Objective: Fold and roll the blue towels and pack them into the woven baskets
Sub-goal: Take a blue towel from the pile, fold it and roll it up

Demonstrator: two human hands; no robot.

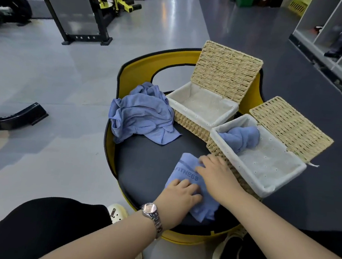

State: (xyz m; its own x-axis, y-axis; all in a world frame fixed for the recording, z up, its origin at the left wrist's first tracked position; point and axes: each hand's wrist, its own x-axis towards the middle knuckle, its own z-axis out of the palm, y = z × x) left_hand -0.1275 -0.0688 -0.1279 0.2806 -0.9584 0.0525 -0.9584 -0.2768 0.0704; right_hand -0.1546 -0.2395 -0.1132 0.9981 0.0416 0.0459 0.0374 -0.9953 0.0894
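A folded blue towel [187,170] printed "FITNESS" lies on the dark round seat [149,154] near me. My left hand [180,195] presses on its near part, fingers curled onto the cloth. Flat on the towel's right edge rests my right hand [214,171], beside the near woven basket [267,165]. That basket has a white liner, an open lid, and one rolled blue towel [242,136] at its far end. The far woven basket [201,109] stands open and holds nothing. Several crumpled blue towels [142,114] are heaped at the seat's left.
The seat has a yellow rim [110,144] and stands on a grey gym floor. Black and yellow exercise machines [107,0] stand at the back left. White shelving [338,34] runs along the right. My knees and shoes are at the bottom.
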